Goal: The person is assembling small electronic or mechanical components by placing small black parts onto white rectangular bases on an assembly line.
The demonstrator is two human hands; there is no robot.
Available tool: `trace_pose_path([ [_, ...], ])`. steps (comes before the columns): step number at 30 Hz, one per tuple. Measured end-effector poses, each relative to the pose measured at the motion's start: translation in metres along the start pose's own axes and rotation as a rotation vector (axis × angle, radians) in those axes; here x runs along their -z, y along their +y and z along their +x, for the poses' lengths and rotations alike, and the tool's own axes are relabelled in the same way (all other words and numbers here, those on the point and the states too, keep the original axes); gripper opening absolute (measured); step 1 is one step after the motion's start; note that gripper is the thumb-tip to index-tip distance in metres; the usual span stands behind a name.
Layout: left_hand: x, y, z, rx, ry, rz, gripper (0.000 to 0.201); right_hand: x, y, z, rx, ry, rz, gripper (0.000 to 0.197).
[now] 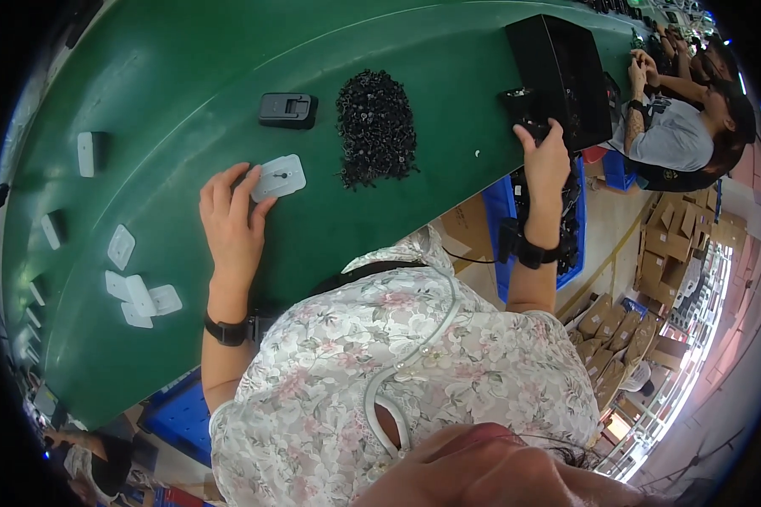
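Observation:
My left hand (231, 215) grips the near left edge of a white plastic cover (290, 166) with rounded corners, between thumb and fingers. A small black piece lies in the middle of that cover. My right hand (545, 160) is at the near left side of an open black box (552, 55). Its thumb and fingers close round a black plastic part (520, 103), whose exact kind I cannot make out. Between the hands sits a heap of small black parts (376, 127). Left of the heap stands a dark block-shaped device (287, 111) with a recess in its top.
More white covers (142, 295) lie in a loose group at the left, and several white blocks (87, 155) stand along the green table (203, 51). A blue bin (500, 203) with black parts is below the table's right edge. Another person (676, 127) works at the far right.

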State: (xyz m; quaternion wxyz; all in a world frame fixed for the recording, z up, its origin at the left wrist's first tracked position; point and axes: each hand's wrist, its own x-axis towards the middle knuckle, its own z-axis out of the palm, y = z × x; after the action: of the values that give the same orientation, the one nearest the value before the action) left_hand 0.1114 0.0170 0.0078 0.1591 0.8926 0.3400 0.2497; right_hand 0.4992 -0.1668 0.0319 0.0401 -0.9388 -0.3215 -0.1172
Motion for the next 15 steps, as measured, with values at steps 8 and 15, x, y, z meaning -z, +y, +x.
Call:
trace_pose_path([
  [8,0.001,-0.001,-0.008,-0.001,0.026,0.025,0.042,0.009,-0.022,-0.026,-0.012,-0.031,1.344,0.052],
  [15,-0.001,-0.006,-0.01,-0.014,0.057,0.036,0.04,0.062,-0.102,-0.052,0.027,-0.855,2.058,0.047],
])
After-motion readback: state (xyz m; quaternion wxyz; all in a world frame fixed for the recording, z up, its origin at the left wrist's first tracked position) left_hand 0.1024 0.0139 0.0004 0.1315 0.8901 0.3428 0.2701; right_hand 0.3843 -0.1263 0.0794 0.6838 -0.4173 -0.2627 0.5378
